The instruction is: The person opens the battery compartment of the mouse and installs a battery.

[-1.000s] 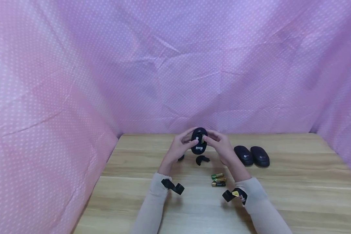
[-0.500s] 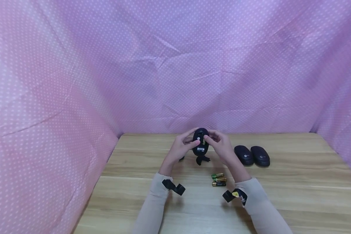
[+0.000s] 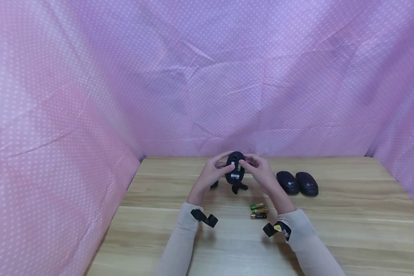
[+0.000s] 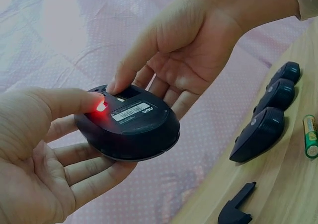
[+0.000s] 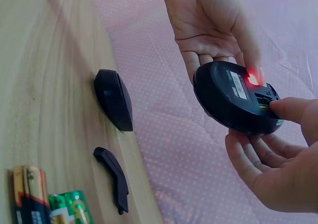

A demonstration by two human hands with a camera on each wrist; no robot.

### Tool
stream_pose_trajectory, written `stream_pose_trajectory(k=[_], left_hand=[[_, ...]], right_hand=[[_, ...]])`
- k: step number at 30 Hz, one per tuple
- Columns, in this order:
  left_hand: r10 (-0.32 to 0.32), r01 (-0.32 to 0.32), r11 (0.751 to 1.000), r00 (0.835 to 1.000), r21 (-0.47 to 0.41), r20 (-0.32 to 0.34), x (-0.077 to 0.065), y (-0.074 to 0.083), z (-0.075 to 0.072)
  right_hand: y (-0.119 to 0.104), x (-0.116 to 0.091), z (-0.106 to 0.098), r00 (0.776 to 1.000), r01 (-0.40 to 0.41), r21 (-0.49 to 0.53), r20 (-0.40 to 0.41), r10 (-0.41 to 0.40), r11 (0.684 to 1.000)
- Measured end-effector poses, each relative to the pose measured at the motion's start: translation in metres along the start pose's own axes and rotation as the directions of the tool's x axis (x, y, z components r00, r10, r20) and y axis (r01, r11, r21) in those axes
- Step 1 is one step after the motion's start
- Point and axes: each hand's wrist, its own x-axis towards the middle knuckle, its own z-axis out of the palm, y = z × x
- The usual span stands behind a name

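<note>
Both hands hold a black computer mouse (image 3: 235,168), underside up, above the far part of the table. My left hand (image 3: 208,172) grips one side, its thumb beside a glowing red light in the left wrist view. My right hand (image 3: 260,172) grips the other side, its thumb at the uncovered battery compartment (image 5: 263,99). A battery (image 3: 239,166) shows inside, partly hidden by that thumb. Below the mouse lies a curved black battery cover (image 3: 239,188) on the table. Nearer the front, several loose batteries (image 3: 258,211) lie between the forearms.
Two black mice (image 3: 297,184) lie side by side on the wooden table (image 3: 358,199), right of my right hand. Another dark mouse (image 5: 113,100), near my left hand, is mostly hidden in the head view. A pink dotted cloth (image 3: 207,96) hangs behind the table.
The held mouse shifts slightly right, then back left, and tilts a little. Both hands keep their grip, and the right thumb stays at the compartment.
</note>
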Motion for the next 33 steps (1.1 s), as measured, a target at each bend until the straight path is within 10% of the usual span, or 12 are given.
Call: stream_pose_trajectory(k=[13,33], left_hand=[[0.001,-0.002,1.000,0.994,0.000,-0.112,-0.006,0.007,-0.024],[-0.013,0.009,1.000,0.989,-0.029,-0.149,-0.008,0.009,-0.033]], right_hand=[[0.001,0.000,-0.006,0.955,0.144,-0.199,0.283,-0.084,0.969],[0.031,0.027,0.003,0.889,0.222,-0.684,0.434,0.144,0.695]])
